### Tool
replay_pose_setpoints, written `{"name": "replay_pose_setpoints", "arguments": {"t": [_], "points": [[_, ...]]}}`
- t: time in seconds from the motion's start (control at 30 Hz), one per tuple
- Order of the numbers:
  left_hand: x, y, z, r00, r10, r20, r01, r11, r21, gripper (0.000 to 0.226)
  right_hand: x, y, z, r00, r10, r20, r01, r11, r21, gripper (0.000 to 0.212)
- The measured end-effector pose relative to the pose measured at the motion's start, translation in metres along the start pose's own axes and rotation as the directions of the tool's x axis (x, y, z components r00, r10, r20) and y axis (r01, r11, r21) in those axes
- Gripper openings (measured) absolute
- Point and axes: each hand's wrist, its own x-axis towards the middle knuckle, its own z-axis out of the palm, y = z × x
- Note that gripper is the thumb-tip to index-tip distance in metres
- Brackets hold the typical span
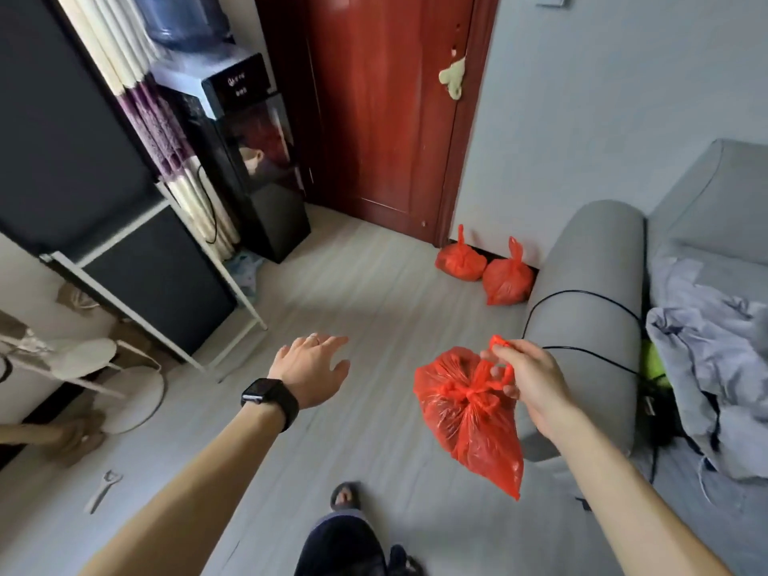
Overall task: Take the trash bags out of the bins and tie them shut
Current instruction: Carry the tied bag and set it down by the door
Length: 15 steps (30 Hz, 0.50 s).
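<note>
A red trash bag, knotted at its top, hangs in the air from my right hand, whose fingers pinch its tied handles. My left hand, with a black watch on the wrist, is stretched forward, fingers spread, holding nothing. Two more tied red trash bags rest on the floor by the wall beside the door: one at the left, the other touching it on the right. No bin is in view.
A grey sofa with crumpled cloth and a black cable stands at the right. A red door is ahead, a water dispenser to its left, a black-and-white shelf and a white fan at the left. My feet are below.
</note>
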Motion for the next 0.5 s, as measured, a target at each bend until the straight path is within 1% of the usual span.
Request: {"name": "replay_pose_setpoints", "arguments": {"t": [0.03, 0.2, 0.23, 0.27, 0.37, 0.43, 0.5], "points": [[0.039, 0.0, -0.007, 1.0, 0.012, 0.015, -0.012, 1.0, -0.001, 0.052, 0.037, -0.011, 0.006, 1.0, 0.006, -0.011, -0.006, 1.0, -0.006, 0.008], [0.166, -0.007, -0.027, 0.997, 0.053, 0.06, -0.054, 0.998, 0.019, 0.052, 0.139, -0.039, 0.025, 0.997, -0.003, -0.075, 0.002, 1.0, -0.02, 0.009], [0.208, -0.008, -0.036, 0.993, 0.077, 0.087, -0.079, 0.997, 0.021, 0.052, 0.17, -0.048, 0.029, 0.994, 0.029, -0.101, -0.031, 0.999, -0.016, 0.009], [0.226, -0.006, -0.043, 0.991, 0.091, 0.099, -0.093, 0.995, 0.02, 0.053, 0.184, -0.051, 0.03, 0.993, 0.049, -0.111, -0.051, 0.999, -0.014, 0.009], [0.304, 0.009, -0.071, 0.98, 0.139, 0.143, -0.143, 0.99, 0.016, 0.052, 0.246, -0.072, 0.032, 0.981, 0.083, -0.173, -0.087, 0.996, -0.017, 0.011], [0.355, 0.029, -0.086, 0.969, 0.178, 0.169, -0.182, 0.983, 0.01, 0.052, 0.287, -0.085, 0.033, 0.971, 0.104, -0.216, -0.12, 0.991, -0.061, 0.014], [0.402, 0.048, -0.098, 0.96, 0.218, 0.175, -0.222, 0.975, 0.004, 0.052, 0.326, -0.094, 0.034, 0.967, 0.13, -0.217, -0.152, 0.985, -0.083, 0.012]]}}
